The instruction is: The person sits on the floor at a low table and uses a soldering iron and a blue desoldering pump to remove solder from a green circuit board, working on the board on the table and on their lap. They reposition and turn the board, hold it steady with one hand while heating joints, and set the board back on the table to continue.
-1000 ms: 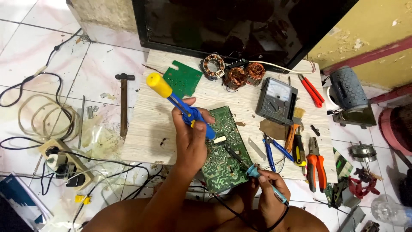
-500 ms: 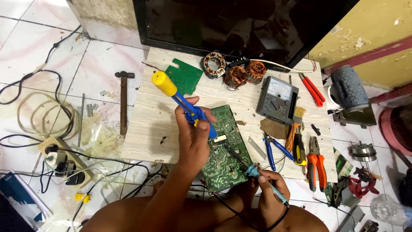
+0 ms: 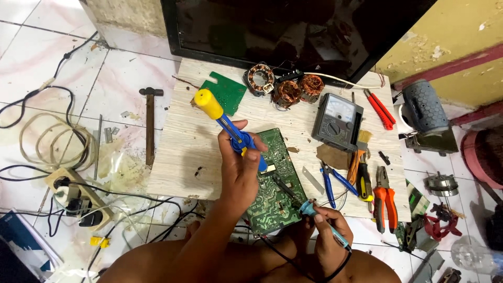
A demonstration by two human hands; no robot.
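My left hand [image 3: 240,173] grips a blue desoldering pump with a yellow plunger knob [image 3: 226,123], its tip down on a green circuit board [image 3: 277,181] that lies on a pale wooden board [image 3: 183,152]. My right hand [image 3: 327,230] holds a soldering iron with a teal handle [image 3: 320,222]; its dark tip reaches up-left onto the same circuit board, just below the pump. A black cord runs from the iron back under my right wrist.
A grey analog multimeter [image 3: 338,121], copper motor windings [image 3: 285,89], a smaller green board [image 3: 222,93], blue-handled cutters [image 3: 331,181], orange pliers [image 3: 385,202], a paintbrush [image 3: 361,152] and red pliers [image 3: 381,109] lie on the wood. Hammer [image 3: 150,123], cables and a power strip [image 3: 78,202] lie on the floor at left.
The pump's yellow end has swung slightly right and up as my left hand tilted it. My right hand and the soldering iron stay in place.
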